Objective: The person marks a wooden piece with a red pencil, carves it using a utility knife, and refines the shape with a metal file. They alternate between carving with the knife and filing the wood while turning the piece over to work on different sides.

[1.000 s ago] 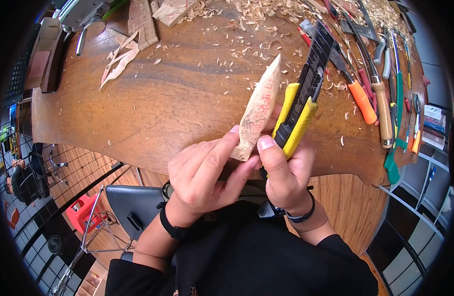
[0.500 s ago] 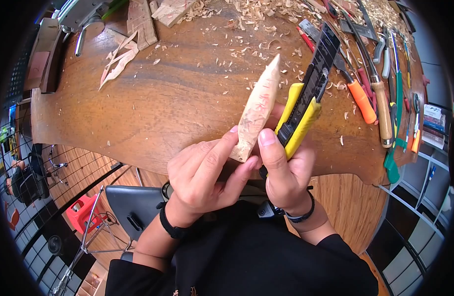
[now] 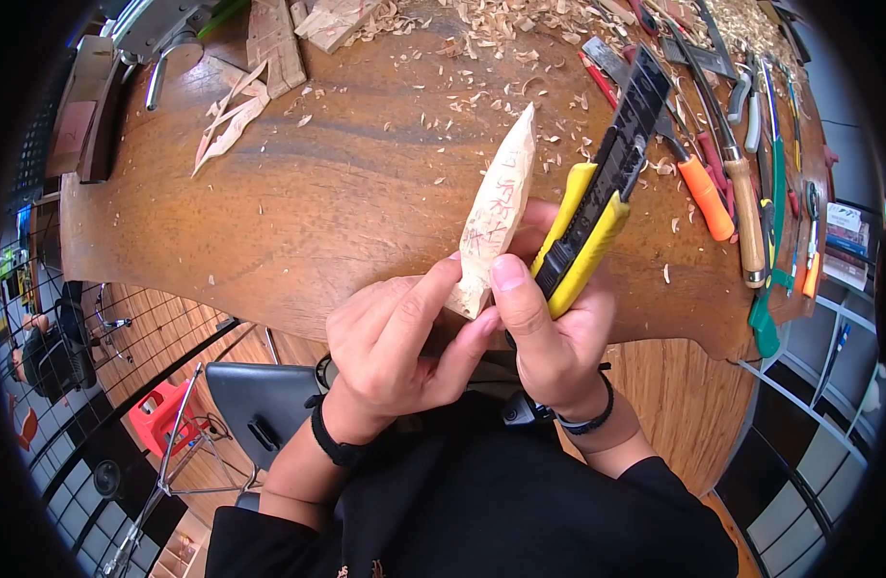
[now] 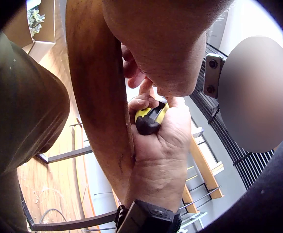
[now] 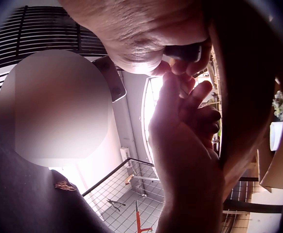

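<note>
**Pale carved wood in the left fingers, yellow cutter in the right**

The left hand (image 3: pixel 390 337) pinches the blunt near end of a pale, pointed wooden piece (image 3: pixel 499 197) between thumb and forefinger, its tip toward 1 o'clock. Red and dark marks run along its face. The piece is above the desk (image 3: pixel 317 222), near its front edge. The right hand (image 3: pixel 558 332) has its fingers wrapped round a yellow-and-black cutter (image 3: pixel 597 236), blade also toward 1 o'clock, while its thumb lies at the wood's lower right edge; whether that thumb presses, I cannot tell.

Around them, seen from the head view's centre: wood shavings (image 3: pixel 501 29) lie thickly at 12 o'clock, a thin cut-out wooden piece (image 3: pixel 236 130) at 10, an orange-handled tool (image 3: pixel 707 197) and a wooden-handled tool (image 3: pixel 746 222) at 2 to 3. Below desk level, a red stool (image 3: pixel 163 419) stands at 8 o'clock.
</note>
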The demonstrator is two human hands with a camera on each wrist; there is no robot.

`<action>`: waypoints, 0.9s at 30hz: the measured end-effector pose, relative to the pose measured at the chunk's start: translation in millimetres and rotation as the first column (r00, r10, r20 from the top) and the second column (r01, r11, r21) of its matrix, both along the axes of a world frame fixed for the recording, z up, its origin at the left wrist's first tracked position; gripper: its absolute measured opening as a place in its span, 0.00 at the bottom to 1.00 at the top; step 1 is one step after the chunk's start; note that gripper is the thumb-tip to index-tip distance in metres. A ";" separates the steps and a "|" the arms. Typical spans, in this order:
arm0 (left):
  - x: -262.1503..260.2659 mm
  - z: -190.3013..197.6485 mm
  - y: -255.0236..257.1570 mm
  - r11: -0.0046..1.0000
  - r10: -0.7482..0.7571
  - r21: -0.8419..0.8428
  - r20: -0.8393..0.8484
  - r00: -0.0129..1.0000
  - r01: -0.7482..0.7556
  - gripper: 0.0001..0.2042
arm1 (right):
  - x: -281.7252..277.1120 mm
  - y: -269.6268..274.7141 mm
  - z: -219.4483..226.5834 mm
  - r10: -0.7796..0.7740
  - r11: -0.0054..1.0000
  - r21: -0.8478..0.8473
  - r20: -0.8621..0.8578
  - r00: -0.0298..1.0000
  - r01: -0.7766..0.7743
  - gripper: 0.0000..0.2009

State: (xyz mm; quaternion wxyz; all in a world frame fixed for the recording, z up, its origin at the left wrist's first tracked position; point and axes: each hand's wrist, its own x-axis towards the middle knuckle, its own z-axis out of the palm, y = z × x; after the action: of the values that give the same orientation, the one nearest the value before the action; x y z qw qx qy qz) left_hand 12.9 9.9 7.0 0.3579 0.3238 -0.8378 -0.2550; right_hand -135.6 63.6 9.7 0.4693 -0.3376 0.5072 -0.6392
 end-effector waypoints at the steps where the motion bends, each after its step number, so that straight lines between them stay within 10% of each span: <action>1: 0.0 -0.1 0.2 1.000 0.005 -0.002 0.001 1.000 -0.005 0.20 | 0.0 0.1 0.1 0.003 1.000 0.000 -0.013 1.000 -0.003 0.18; 27: 5.6 -12.8 5.3 0.980 0.047 0.192 0.031 0.998 -0.052 0.20 | 8.5 -1.5 -3.0 -0.152 0.986 0.048 -0.168 0.974 0.162 0.11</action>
State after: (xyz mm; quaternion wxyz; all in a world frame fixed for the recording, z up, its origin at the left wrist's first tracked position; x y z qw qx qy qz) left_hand 18.5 15.2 -5.7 0.3201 0.3811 -0.8055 -0.3217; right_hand -127.0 62.1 6.6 0.3841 -0.3333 0.5885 -0.6286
